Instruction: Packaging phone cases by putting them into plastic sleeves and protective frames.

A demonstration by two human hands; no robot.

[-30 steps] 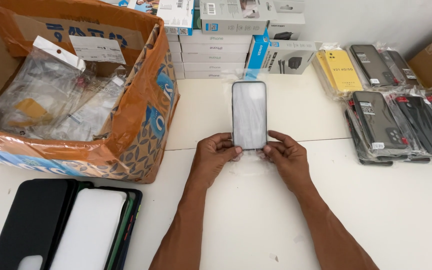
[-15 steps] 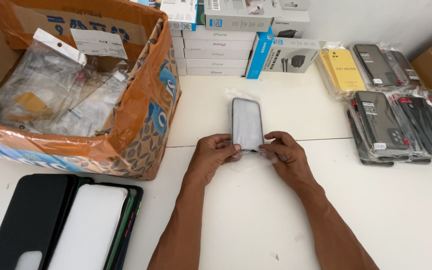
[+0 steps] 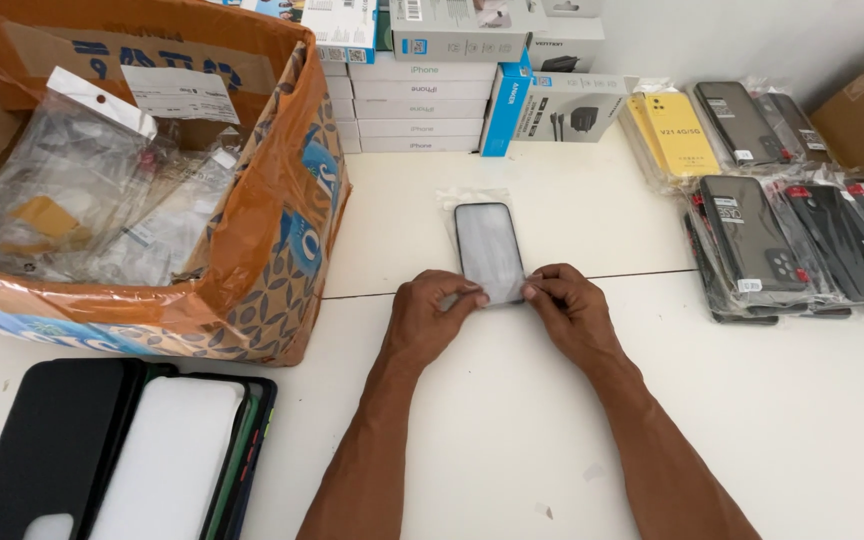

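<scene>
Head view: phone case [image 3: 489,250] lengthwise away from both hands, flat.

Both hands are meeting at the near end of a dark phone case [image 3: 489,250] that is lying in a clear plastic sleeve [image 3: 472,200] on the white worktop [image 3: 802,420]. The left hand [image 3: 430,318] and the right hand [image 3: 567,310] are pinching the sleeve's near edge. An orange-taped cardboard box [image 3: 282,240] of clear bags is sitting to the left, bagged cases [image 3: 752,240] to the right.
</scene>
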